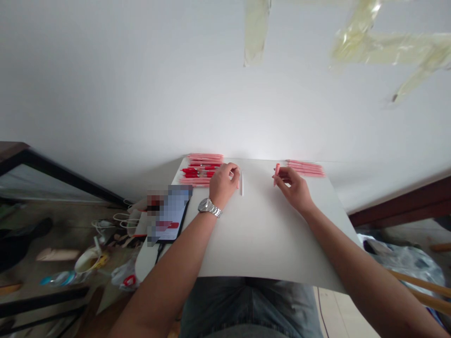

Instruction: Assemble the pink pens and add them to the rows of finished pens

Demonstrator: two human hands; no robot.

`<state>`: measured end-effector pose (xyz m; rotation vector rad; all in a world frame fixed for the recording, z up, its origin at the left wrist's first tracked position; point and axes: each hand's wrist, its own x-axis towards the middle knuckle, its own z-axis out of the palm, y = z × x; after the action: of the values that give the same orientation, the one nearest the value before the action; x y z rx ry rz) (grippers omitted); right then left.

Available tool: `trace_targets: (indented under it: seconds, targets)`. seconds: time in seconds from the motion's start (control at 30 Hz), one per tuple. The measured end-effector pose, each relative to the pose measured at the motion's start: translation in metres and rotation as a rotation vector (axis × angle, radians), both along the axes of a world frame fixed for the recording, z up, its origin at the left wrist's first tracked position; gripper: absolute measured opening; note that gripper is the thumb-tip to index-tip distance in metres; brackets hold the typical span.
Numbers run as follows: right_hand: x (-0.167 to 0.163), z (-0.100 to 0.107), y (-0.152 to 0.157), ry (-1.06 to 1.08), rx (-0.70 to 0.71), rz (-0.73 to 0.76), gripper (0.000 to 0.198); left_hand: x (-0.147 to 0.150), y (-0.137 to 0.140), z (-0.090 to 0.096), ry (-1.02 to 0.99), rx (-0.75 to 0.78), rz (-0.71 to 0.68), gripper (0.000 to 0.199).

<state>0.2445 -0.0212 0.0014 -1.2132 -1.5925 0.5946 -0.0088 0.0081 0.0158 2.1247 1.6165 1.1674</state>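
Note:
On a white board (260, 234) across my lap, my left hand (222, 183), with a silver watch on its wrist, grips a thin white refill-like stick (241, 184) that points down toward me. My right hand (294, 187) pinches a pink pen barrel (276, 172) near its top. Behind the left hand lies a pile of pink and red pens (200, 169). Just beyond the right hand, a row of pink pen barrels (306, 167) rests at the board's far edge.
A phone (171, 213) with a lit screen lies at the board's left edge. On the floor to the left are white cables (112, 221), a cup (88, 259) and clutter. A white wall rises right behind the board. Wooden furniture stands at the right.

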Motion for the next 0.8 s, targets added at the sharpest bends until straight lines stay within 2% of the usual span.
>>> trace_targets:
  seconds: [0.17, 0.3, 0.8]
  targets:
    - [0.001, -0.005, 0.002, 0.001, 0.004, -0.014, 0.041, 0.002, -0.002, -0.003, 0.109, 0.048, -0.017, 0.007]
    - [0.001, -0.006, 0.002, -0.003, 0.011, -0.005, 0.04, 0.004, -0.004, -0.006, 0.184, 0.049, -0.046, 0.003]
    - [0.0, -0.005, 0.001, -0.015, 0.013, 0.006, 0.038, 0.012, -0.013, -0.005, 0.361, 0.038, -0.046, 0.013]
